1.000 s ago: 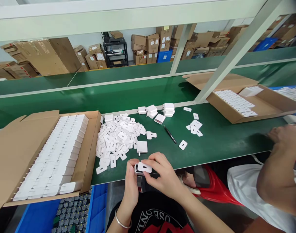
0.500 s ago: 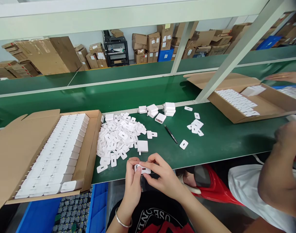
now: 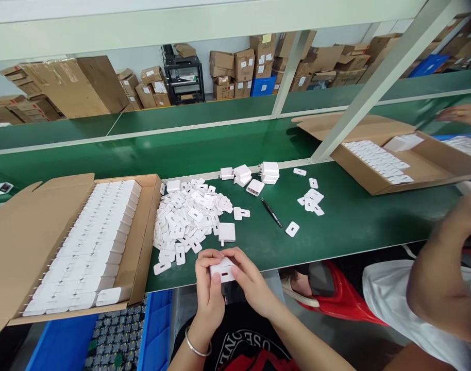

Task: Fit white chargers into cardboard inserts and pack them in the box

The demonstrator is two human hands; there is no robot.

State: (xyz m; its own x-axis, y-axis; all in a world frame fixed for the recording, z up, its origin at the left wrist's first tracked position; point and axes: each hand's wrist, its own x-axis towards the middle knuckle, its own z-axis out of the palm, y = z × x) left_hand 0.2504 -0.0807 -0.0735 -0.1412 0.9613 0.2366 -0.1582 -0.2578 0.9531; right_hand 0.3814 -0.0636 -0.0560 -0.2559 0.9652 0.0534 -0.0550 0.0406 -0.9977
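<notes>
Between my two hands, just over the table's front edge, is a white USB charger, its slotted end turned toward me. My left hand grips it from the left, thumb on the front. From the other side my right hand closes on it with thumb and fingers. Past them on the green table lies a white charger with its prongs toward me. Left of that spreads a heap of white slotted cover plates. Black tweezers rest to the right.
An open carton with rows of chargers stands at the left. Several chargers sit along the back rail. Loose plates lie right of the tweezers. Another carton and a co-worker's arm are at the right. A blue bin is below.
The charger is tilted differently, showing more of its body, and my right fingers have shifted from its front to its right side. A charger has come further into view at the far left.
</notes>
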